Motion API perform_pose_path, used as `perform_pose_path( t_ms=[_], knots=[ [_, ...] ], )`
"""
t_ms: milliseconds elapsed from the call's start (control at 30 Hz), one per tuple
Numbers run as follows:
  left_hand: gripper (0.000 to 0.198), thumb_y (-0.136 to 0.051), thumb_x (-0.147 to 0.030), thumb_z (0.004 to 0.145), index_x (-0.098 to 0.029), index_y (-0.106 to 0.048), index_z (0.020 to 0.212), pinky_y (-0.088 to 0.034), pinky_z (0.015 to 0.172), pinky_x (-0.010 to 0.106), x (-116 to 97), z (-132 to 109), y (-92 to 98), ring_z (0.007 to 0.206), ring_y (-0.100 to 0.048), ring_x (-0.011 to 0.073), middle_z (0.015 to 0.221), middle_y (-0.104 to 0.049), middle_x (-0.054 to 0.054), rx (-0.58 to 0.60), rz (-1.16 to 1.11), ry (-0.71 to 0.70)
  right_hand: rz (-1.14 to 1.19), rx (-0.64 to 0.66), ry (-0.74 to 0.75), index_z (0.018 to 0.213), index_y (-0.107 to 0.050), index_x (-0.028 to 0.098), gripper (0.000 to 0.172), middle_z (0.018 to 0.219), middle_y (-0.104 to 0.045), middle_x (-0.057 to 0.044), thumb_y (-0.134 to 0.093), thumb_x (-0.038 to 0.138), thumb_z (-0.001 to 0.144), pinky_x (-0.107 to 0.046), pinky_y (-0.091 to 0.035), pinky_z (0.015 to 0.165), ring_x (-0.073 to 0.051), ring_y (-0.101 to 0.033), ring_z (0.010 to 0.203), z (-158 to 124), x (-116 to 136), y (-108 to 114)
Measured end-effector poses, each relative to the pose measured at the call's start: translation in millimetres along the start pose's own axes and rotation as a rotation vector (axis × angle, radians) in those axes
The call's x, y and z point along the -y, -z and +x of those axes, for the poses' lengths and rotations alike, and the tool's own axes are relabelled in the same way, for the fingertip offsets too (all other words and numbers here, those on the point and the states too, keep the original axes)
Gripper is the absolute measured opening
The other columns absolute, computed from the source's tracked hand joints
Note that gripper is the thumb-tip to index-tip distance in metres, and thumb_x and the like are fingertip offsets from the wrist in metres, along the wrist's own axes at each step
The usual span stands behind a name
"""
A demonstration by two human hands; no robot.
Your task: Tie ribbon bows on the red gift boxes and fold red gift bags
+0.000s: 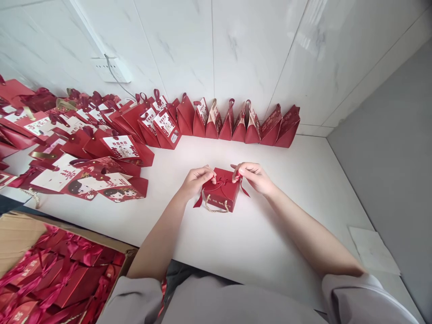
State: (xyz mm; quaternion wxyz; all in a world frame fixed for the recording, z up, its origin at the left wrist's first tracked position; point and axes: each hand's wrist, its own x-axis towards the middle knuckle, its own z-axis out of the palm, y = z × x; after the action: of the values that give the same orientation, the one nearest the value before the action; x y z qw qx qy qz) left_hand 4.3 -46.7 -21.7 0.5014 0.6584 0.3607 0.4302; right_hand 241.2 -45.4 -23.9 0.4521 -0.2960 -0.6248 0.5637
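A small red gift box [221, 196] with a twisted gold cord handle [216, 209] stands on the white table in front of me. Across its top runs a red ribbon [197, 200], crossed at the middle, its tails hanging down on both sides. At the box's left edge, my left hand [200, 177] pinches one end of the ribbon. On the opposite side my right hand [253, 176] has the other end between thumb and fingers, close to the top right corner.
Several red gift boxes [185, 118] with ribbon loops line the wall, and more crowd the table's left side. Below left, a cardboard box [20, 225] holds several ribbon-tied red boxes. A wall socket [110, 69] sits behind; a grey panel [388, 144] borders the right edge.
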Motion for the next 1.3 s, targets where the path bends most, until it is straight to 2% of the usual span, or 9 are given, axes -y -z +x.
perform_pose_path(
  t_ms=[100,200,367,633,767,967,1133,1200,1300],
  knots=[
    [0.036,-0.064,-0.048,0.084,-0.02,-0.07,0.062,-0.026,0.117,0.043,-4.7,-3.2,3.2,0.083,-0.062,0.0179,0.072,-0.068,0.004,-0.004,0.027,0.02,-0.118,0.092,-0.006,0.07,-0.066,0.021,0.039,0.075,-0.068,-0.003,-0.06,0.056,0.087,-0.041,-0.043,0.098,-0.018,-0.061,0.074,-1.1,2.6,0.7],
    [0.028,-0.072,-0.047,0.077,-0.022,-0.074,0.064,-0.031,0.113,0.046,-11.3,-6.2,5.5,0.081,-0.064,0.0196,0.073,-0.071,0.005,0.087,0.036,0.012,-0.157,0.13,0.001,0.073,-0.066,0.021,0.037,0.077,-0.067,-0.003,-0.058,0.053,0.09,-0.038,-0.046,0.091,-0.018,-0.06,0.076,-2.6,6.0,0.3],
    [0.026,-0.077,-0.049,0.07,-0.025,-0.074,0.062,-0.022,0.118,0.054,-17.3,-6.5,3.0,0.082,-0.07,0.0224,0.083,-0.076,0.005,0.213,0.06,0.018,-0.198,0.138,0.0,0.074,-0.065,0.021,0.036,0.077,-0.066,-0.003,-0.057,0.053,0.09,-0.038,-0.046,0.091,-0.018,-0.06,0.077,-2.9,8.2,0.7],
    [0.027,-0.074,-0.048,0.074,-0.024,-0.074,0.062,-0.013,0.121,0.056,-20.6,3.4,-0.7,0.077,-0.072,0.021,0.082,-0.077,0.004,0.226,0.04,-0.019,-0.191,0.13,0.006,0.075,-0.064,0.022,0.035,0.078,-0.065,-0.003,-0.057,0.052,0.091,-0.039,-0.047,0.09,-0.018,-0.06,0.078,-2.2,6.1,-0.4],
    [0.034,-0.076,-0.055,0.067,-0.023,-0.071,0.057,-0.018,0.121,0.055,-17.5,5.8,0.2,0.068,-0.069,0.0195,0.07,-0.074,0.002,0.204,0.045,0.031,-0.241,0.124,-0.033,0.075,-0.064,0.022,0.038,0.079,-0.065,-0.004,-0.056,0.056,0.09,-0.038,-0.048,0.088,-0.019,-0.06,0.08,-2.7,8.2,-0.7],
    [0.022,-0.07,-0.04,0.08,-0.021,-0.073,0.071,-0.03,0.116,0.046,-10.9,1.5,3.4,0.048,-0.056,0.0088,0.062,-0.07,-0.001,0.151,-0.076,0.064,-0.248,0.116,-0.034,0.074,-0.062,0.022,0.039,0.078,-0.063,-0.003,-0.056,0.057,0.089,-0.036,-0.047,0.087,-0.019,-0.058,0.079,-0.6,4.3,-0.7],
    [0.019,-0.07,-0.038,0.078,-0.02,-0.07,0.072,-0.039,0.106,0.048,-14.4,-10.2,24.8,0.064,-0.063,0.016,0.072,-0.072,0.005,0.201,-0.156,0.09,-0.215,0.118,-0.02,0.074,-0.062,0.022,0.036,0.078,-0.063,-0.003,-0.057,0.054,0.09,-0.036,-0.047,0.087,-0.018,-0.058,0.078,-0.3,1.3,-1.3],
    [0.035,-0.061,-0.048,0.082,-0.019,-0.066,0.063,-0.041,0.102,0.048,-20.0,-16.9,38.9,0.085,-0.066,0.0237,0.087,-0.073,0.011,0.239,-0.158,0.101,-0.206,0.125,-0.006,0.075,-0.062,0.022,0.034,0.078,-0.063,-0.002,-0.056,0.051,0.091,-0.036,-0.046,0.087,-0.018,-0.058,0.078,-0.5,1.0,-1.4],
    [0.058,-0.035,-0.059,0.092,-0.019,-0.058,0.058,-0.041,0.099,0.045,-30.2,-24.9,51.4,0.096,-0.062,0.0265,0.094,-0.07,0.012,0.147,-0.006,0.149,-0.207,0.13,-0.001,0.075,-0.062,0.022,0.033,0.078,-0.064,-0.003,-0.056,0.05,0.092,-0.036,-0.046,0.086,-0.018,-0.059,0.079,-0.8,0.9,-2.0]
  ],
)
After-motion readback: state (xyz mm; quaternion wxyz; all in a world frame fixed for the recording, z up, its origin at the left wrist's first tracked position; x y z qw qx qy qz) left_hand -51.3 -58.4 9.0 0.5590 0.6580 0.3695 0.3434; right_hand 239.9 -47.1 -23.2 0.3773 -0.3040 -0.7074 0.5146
